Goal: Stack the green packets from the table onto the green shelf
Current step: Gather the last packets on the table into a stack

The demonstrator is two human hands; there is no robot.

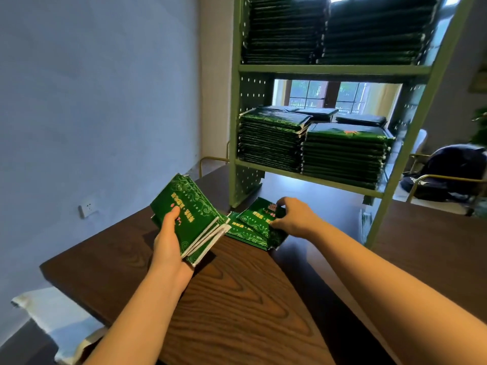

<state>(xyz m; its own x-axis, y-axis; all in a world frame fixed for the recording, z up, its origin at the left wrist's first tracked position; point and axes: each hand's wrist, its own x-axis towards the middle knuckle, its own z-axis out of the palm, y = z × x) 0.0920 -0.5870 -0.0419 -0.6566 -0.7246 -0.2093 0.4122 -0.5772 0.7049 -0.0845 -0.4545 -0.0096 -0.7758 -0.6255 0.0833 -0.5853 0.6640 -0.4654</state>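
**Packet Stacking: Hand and Stock Positions**

Left hand (168, 238): clenched around a bundle of packets (191, 216), thumb across the printed green face, fingers underneath. Bundle raised above the table (237, 299), tilted, white-edged ends fanned toward the lower right.

Right hand (295, 219): grasping the top packet (259, 216) of the loose packets (247, 233), fingers curled over its far edge, thumb at its near side. Whether lifted clear of the pile or resting on it: cannot tell.

Loose packets: overlapping in an untidy heap on the dark wood-grain table, just right of the held bundle, near the foot of the green shelf (329, 69).

Green shelf: standing on the table behind the hands, perforated side panels, two tiers in view.
- Lower tier: two tall stacks side by side at the front, left stack (271, 143) and right stack (342, 156), with lower stacks behind them.
- Upper tier: two taller stacks (284, 35) filling most of the height, tops cut off by the frame edge.

Surroundings: pale wall on the left with a white wall socket (87, 208). Window (326, 94) visible through the open back of the lower tier. Chair (448, 176) with a dark bag (458, 164) to the right of the shelf. White cloth (52, 325) below the table's near-left corner.
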